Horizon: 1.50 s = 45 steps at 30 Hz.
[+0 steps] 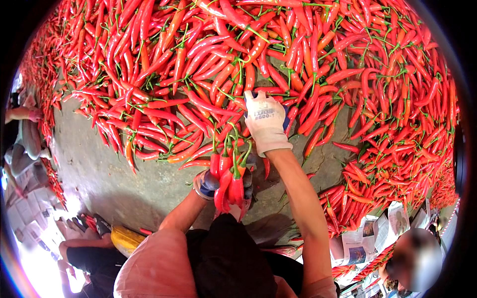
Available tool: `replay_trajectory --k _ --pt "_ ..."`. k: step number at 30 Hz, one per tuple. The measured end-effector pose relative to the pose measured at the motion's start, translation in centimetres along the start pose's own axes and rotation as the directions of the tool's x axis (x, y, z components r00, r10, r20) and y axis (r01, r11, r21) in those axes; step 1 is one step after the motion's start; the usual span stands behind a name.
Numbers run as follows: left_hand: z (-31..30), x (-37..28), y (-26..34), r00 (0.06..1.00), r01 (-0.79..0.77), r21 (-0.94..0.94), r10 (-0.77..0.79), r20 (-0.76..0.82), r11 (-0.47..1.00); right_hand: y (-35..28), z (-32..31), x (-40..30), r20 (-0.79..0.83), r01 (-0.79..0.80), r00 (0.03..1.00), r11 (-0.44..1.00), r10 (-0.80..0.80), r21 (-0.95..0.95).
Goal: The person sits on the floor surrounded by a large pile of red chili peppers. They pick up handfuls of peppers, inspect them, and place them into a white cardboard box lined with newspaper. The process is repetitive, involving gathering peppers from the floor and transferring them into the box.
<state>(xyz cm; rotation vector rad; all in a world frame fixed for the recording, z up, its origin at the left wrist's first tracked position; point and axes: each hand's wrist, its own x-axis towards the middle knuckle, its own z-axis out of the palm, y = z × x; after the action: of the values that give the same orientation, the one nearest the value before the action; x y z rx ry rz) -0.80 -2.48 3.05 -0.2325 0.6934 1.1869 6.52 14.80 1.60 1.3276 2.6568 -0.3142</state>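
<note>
My left hand [207,184], in a glove with dark blue fingers, holds a bunch of several red chili peppers [228,182] low in front of my body, their green stems pointing away from me. Ahead and to the right, my right hand [264,115], in a white knitted glove with a dark coated palm, reaches palm down to the near edge of a large spread of red chili peppers [208,63]. Its fingertips are among the peppers and partly hidden, so whether it grips one does not show.
Grey concrete floor [111,190] lies under and before the peppers. More peppers [357,186] are heaped at right beside newspaper sheets [357,242]. A yellow sack [125,240] and a co-worker's gloved hand [102,225] are at lower left. Other people are at the left edge and lower right.
</note>
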Motion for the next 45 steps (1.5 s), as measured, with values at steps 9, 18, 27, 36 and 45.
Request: replay_trajectory --k 9,18,27,36,45 --pt "-0.9 -0.3 -0.4 0.92 0.031 -0.06 -0.005 0.393 0.998 3.0 1.4 -0.1 -0.067 0.341 0.935 0.936 -0.347 -0.09" --pt "-2.5 -1.7 -0.7 0.867 0.05 -0.153 0.033 0.497 0.987 12.4 -2.2 -11.9 -0.065 0.519 0.855 0.849 -0.515 0.097" --pt "-1.8 -0.6 -0.7 0.911 0.109 -0.073 -0.071 0.405 0.991 8.1 -1.1 -11.4 -0.03 -0.387 0.901 0.832 0.433 0.397" --pt "-1.0 2.0 -1.8 0.968 0.035 0.068 -0.051 0.245 0.997 10.8 -2.7 -13.2 0.149 -0.391 0.874 0.489 0.462 0.779" --pt "2.8 4.9 -5.6 0.993 0.041 0.403 -0.082 0.085 0.914 8.3 -1.1 -20.7 0.226 -0.362 0.883 0.29 0.412 0.886"
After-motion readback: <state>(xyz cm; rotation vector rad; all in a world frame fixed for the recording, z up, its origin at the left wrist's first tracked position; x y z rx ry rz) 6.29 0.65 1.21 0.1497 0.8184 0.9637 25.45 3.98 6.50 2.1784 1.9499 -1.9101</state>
